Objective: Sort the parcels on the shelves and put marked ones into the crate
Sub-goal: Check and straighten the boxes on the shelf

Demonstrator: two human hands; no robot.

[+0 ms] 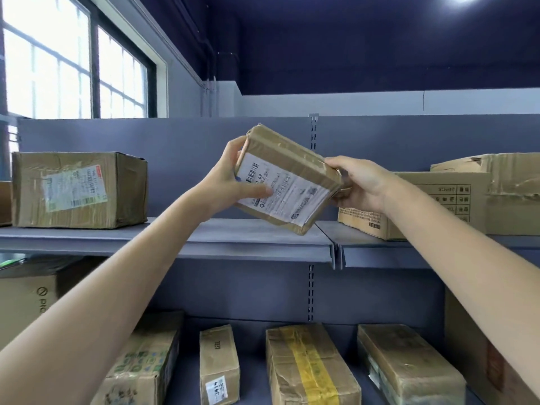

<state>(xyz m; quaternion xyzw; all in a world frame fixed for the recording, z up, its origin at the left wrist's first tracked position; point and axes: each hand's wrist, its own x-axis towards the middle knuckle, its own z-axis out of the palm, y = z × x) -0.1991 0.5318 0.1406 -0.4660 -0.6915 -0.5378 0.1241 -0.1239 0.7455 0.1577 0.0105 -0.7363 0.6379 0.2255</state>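
A small taped parcel (287, 182) is held tilted in the air above the upper grey shelf (257, 238), its white shipping label (280, 190) facing the camera; the print is too blurred to read. The left hand (230, 179) grips its left end, thumb across the label. The right hand (359, 185) holds the right end, fingers curled behind. A large box (79, 190) stands on the shelf to the left, and printed cartons (415, 209) to the right. More parcels (309, 366) lie on the lower shelf. A bright window (73, 62) and dark blue upper walls (350, 45) lie behind.
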